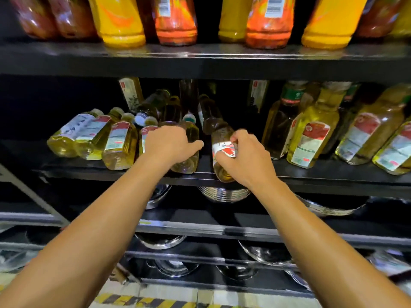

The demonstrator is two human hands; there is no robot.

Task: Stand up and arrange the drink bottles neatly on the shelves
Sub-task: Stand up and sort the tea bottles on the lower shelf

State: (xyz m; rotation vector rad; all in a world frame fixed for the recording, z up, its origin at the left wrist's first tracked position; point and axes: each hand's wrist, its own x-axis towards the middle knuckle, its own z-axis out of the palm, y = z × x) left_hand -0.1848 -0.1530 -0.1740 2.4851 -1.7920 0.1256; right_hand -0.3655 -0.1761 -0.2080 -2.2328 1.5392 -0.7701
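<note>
A tall black metal shelving unit (pixel 200 63) fills the view, its boards running left to right. On the top board stands a row of big plastic bottles of orange and yellow drink (pixel 121 21), upright, bases at the front edge. The middle board (pixel 333 174) carries many clear plastic bottles of pale yellow drink with red-and-white labels: a group on the right (pixel 315 130) stands roughly upright, slightly tilted, while a group on the left (pixel 89 134) lies on its side, bases towards the front. Lower boards hold shiny steel bowls (pixel 224 193). Both bare forearms reach in to the middle board. The left hand (pixel 171 143) is curled over one fallen pale bottle (pixel 189 152), gripping it. Just beside it, the right hand (pixel 246 156) clasps another tilted pale bottle (pixel 220 138) around its label, base at the board's front edge.
</note>
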